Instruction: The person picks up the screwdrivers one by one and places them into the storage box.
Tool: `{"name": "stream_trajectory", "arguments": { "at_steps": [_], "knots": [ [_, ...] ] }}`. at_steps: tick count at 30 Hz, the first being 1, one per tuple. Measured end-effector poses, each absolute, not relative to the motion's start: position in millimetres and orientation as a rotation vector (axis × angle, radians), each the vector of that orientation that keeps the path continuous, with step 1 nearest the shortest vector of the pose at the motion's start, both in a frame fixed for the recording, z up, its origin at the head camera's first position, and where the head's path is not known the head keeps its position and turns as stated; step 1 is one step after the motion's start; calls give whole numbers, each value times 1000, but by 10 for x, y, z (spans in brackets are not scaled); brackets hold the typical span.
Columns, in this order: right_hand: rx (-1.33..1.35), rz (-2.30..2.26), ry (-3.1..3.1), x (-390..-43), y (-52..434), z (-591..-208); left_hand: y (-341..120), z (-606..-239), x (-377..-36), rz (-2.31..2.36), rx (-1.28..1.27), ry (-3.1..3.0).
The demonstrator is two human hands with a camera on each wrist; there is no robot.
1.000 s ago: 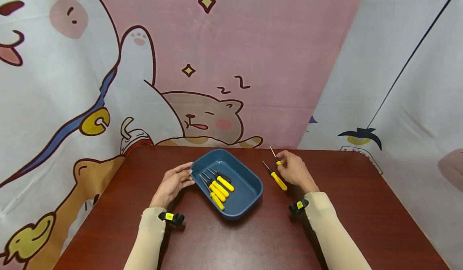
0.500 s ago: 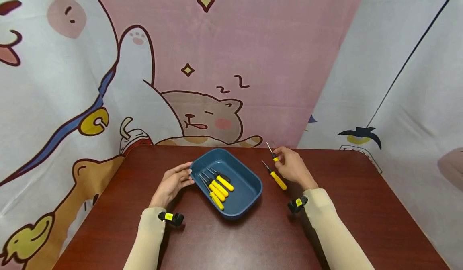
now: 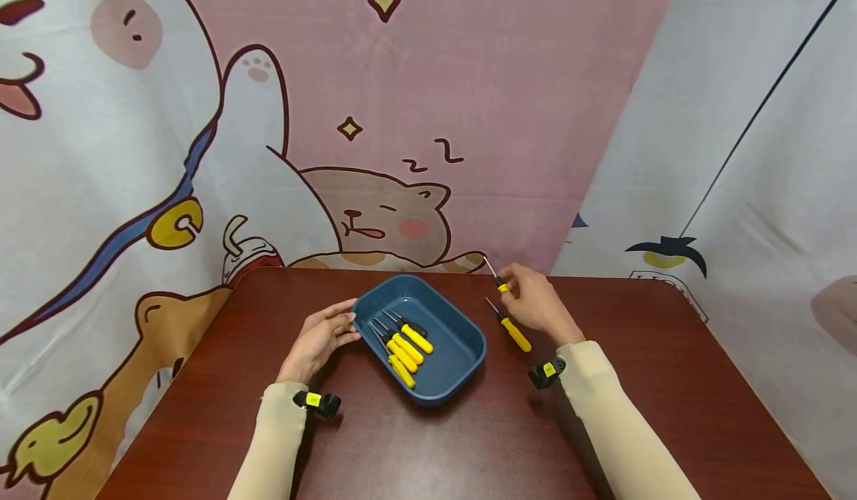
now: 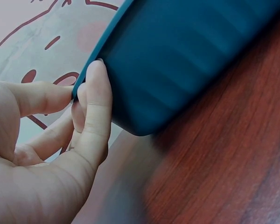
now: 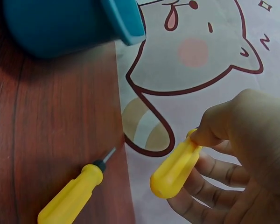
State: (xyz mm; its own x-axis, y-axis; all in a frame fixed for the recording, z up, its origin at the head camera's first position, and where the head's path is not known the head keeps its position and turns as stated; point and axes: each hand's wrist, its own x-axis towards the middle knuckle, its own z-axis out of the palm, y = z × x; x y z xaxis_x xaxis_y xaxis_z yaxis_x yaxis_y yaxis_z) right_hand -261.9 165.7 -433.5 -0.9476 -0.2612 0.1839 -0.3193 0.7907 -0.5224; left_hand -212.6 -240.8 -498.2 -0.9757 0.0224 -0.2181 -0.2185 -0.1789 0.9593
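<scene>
My left hand (image 3: 320, 342) pinches the near-left rim of a blue rectangular tray (image 3: 442, 381); in the left wrist view its thumb and fingers meet on either side of that rim. Inside the tray lie several screwdrivers (image 3: 405, 353), mostly yellow-handled, gathered toward its left side. Right of the tray, my right hand (image 3: 538, 305) holds a yellow-and-black screwdriver (image 5: 176, 170) between thumb and fingers, its shaft pointing away and to the left. Just below that hand, another yellow screwdriver (image 3: 516, 335) lies on the table.
A dark red-brown wooden table (image 3: 428, 455) carries everything. Behind its far edge hangs a cloth (image 3: 522, 113) printed with cartoon animals. A small black camera sits at each wrist, over cream sleeves (image 3: 626, 418).
My right hand has moved a little left and away, bringing the held screwdriver closer to the tray. The left hand and the tray have stayed in place.
</scene>
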Motion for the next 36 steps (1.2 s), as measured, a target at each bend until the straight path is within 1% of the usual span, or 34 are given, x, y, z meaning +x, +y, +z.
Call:
{"name": "stream_trajectory", "arguments": {
  "at_steps": [15, 36],
  "knots": [
    [608, 838, -2854, -2595, 1387, -4162, -2394, -4967, -2123, 2300, -267, 1897],
    [708, 790, -2889, -2568, 970, -4152, -2401, -4960, -2142, 2304, -262, 1898]
  ]
}}
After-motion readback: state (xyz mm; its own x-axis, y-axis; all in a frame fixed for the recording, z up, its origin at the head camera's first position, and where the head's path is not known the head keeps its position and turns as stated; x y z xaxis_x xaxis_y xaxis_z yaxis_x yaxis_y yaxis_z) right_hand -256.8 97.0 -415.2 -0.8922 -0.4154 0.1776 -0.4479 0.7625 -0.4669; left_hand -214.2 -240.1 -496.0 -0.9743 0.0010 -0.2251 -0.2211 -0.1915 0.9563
